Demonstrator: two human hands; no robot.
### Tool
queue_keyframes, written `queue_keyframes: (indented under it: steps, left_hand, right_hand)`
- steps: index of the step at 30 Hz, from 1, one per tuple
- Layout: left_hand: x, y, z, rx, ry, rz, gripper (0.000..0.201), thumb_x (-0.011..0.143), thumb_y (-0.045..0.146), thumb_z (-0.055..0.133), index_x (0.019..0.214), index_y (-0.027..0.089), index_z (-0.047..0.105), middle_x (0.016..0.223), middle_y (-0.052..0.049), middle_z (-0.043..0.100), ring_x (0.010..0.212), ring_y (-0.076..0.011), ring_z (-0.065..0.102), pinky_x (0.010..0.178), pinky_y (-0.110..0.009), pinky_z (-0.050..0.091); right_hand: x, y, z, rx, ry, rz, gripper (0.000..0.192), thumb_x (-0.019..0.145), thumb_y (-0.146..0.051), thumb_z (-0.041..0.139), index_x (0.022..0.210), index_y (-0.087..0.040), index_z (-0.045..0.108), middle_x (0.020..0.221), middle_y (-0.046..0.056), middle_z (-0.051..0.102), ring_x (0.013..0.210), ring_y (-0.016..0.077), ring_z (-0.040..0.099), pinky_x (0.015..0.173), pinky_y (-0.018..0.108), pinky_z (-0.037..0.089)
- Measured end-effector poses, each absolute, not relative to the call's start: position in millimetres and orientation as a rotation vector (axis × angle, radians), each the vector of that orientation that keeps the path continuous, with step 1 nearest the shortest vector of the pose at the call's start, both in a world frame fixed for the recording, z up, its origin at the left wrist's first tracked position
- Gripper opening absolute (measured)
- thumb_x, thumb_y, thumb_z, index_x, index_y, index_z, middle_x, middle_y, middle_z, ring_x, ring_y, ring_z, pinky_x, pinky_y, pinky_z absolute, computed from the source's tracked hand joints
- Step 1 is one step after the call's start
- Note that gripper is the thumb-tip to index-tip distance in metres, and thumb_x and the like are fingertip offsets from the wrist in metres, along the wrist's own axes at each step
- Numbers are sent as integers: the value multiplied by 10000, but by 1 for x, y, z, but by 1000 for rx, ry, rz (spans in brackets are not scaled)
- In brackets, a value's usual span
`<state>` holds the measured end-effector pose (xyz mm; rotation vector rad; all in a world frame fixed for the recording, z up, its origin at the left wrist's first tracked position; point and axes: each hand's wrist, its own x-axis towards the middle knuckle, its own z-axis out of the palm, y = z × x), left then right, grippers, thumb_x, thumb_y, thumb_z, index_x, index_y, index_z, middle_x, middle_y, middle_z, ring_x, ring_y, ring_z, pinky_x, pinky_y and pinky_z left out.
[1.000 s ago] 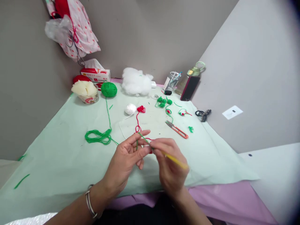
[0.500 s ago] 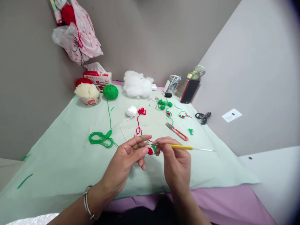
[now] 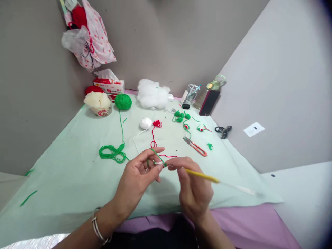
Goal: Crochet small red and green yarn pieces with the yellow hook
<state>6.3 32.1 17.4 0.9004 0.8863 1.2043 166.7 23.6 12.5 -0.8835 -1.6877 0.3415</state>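
Observation:
Between thumb and fingers, my left hand pinches a small crochet piece, of which white and green stitches show. Green yarn runs over its raised index finger down to the piece. A yellow-handled crochet hook is gripped by my right hand, its tip at the stitches and its metal rear end pointing right, blurred. Beyond the hands lie a loose green yarn bundle, a white yarn ball and red yarn.
Orange thread snips lie right of centre, near small green and red crochet pieces. Toward the back stand a green yarn ball, white stuffing, a tissue box, a glass and a phone against a bottle.
The hook has tilted, its rear end swinging down and outward. My left hand has turned the crochet piece, so its red part no longer shows plainly.

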Motion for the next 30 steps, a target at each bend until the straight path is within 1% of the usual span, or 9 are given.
queue_keyframes:
  steps: [3,5,8,10,13,15,20,25,30]
  left_hand:
    - [9,31,18,772,850,1221,424,831,264,890,1242,251,788,847,40,630,610,-60,563,589,-183,500]
    - [10,32,21,611,757,1135,478,807,275,906,1262,201,779,736,60,564,526,-39,444,494,-161,440]
    - [8,36,26,450,660,1025,429,804,237,904,1208,137,801,637,95,454,476,-12,278,429,-125,342]
    - [7,37,29,449,645,1045,415,806,209,901,1205,152,805,664,86,491,472,-1,267,424,-117,322]
    - [7,36,30,520,657,1088,406,782,220,918,1174,187,817,720,70,551,457,7,297,413,-127,319]
    - [8,36,29,555,681,1100,396,759,228,930,1140,194,827,747,63,570,454,10,312,410,-131,315]
    - [6,39,25,659,764,1105,399,764,254,931,1147,212,827,791,42,607,468,4,355,420,-137,324]
    - [9,35,26,673,743,1104,356,811,279,904,1158,240,833,811,44,586,472,6,353,420,-135,344]
    - [20,31,22,690,718,1103,381,815,278,902,1188,274,827,868,40,604,486,-9,417,434,-150,422]
  right_hand:
    - [163,25,0,-791,-1827,-69,302,1005,-75,589,1240,-216,716,1024,103,774,934,213,735,761,347,628]
    - [161,27,-5,-812,-1798,-150,327,985,-69,630,1242,-239,741,1073,113,763,963,225,732,754,351,625]
    - [163,29,0,-882,-1595,232,283,1027,-105,580,1165,-268,765,1005,72,754,880,198,713,725,333,604]
    - [164,30,6,-864,-1408,552,257,1062,-158,540,1077,-270,771,909,33,736,772,164,671,686,307,576]
    - [165,33,11,-814,-1294,767,218,1065,-230,580,1006,-267,787,903,17,743,737,137,638,673,274,552]
    - [165,33,10,-826,-1323,788,194,1055,-240,610,1025,-267,800,931,19,764,746,131,648,692,268,554]
    - [171,28,6,-868,-1301,732,195,1051,-222,618,1007,-263,803,849,1,729,748,127,651,712,270,535]
    - [176,29,9,-771,-1206,904,197,1051,-268,621,961,-251,796,843,5,728,683,119,637,648,262,540]
    - [171,30,10,-812,-1382,725,211,1040,-191,622,1068,-277,813,981,39,798,905,168,727,761,286,604]
